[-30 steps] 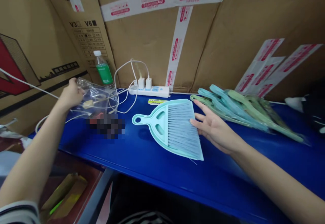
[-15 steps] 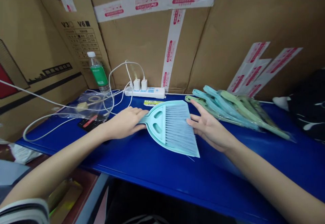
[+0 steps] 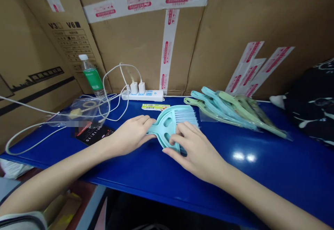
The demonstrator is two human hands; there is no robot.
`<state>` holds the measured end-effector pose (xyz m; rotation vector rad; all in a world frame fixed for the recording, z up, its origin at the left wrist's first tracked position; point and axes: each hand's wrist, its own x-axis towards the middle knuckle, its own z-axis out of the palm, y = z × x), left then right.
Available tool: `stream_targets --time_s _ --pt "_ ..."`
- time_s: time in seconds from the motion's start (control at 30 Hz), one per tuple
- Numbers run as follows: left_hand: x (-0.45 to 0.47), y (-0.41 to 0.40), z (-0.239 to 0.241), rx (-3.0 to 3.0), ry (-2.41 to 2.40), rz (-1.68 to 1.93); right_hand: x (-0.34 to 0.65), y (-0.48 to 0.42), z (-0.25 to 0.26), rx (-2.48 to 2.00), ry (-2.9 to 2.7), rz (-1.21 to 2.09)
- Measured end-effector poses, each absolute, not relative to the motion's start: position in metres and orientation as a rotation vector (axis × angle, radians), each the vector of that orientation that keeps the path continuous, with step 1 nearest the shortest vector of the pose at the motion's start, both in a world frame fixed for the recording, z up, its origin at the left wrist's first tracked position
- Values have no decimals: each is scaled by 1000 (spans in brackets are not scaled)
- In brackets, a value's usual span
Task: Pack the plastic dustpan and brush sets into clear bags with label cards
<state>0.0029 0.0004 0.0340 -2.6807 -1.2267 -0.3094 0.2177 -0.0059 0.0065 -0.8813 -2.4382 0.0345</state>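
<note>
Turquoise brush-and-dustpan set stretches crosswise, its bristles pointing right.

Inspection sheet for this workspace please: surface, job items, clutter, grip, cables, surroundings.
Surface: blue table, glossy, light reflections at right.
Job items: light-blue dustpan-and-brush set, brush laid on the pan, bristles pointing right.
Clutter: bottle, clear plastic bag, yellow label, dark phone-like item; bagged blue and green handled items at right rear.
Grip: left hand closed on the handle; right hand over the brush end, fingers curled, firmness unclear.
Cables: white cables looped at left; white plugs in the power strip.
Surroundings: taped cardboard behind; dark patterned item at right.
</note>
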Motion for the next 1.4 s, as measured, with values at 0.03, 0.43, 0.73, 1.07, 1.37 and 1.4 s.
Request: stream_targets --time_s 0.03,0.43,0.73,1.07,1.37,1.4 --pt "5 0 35 -2682 -1218 -300 217 -5 5 -889 -2435 51" --pt "-7 51 68 -2733 -1375 -304 232 -7 22 -1119 -2438 -373" --pt "-9 130 73 -2659 -1374 -136 226 -14 33 -1621 -2844 -75" --pt "30 166 45 -2687 -1309 -129 228 1 27 -1663 -2825 37" --pt "50 178 33 -2546 -1421 24 240 14 26 -1527 -2724 263" --pt "51 177 33 -2528 -1436 37 241 15 26 -1512 -2729 285"
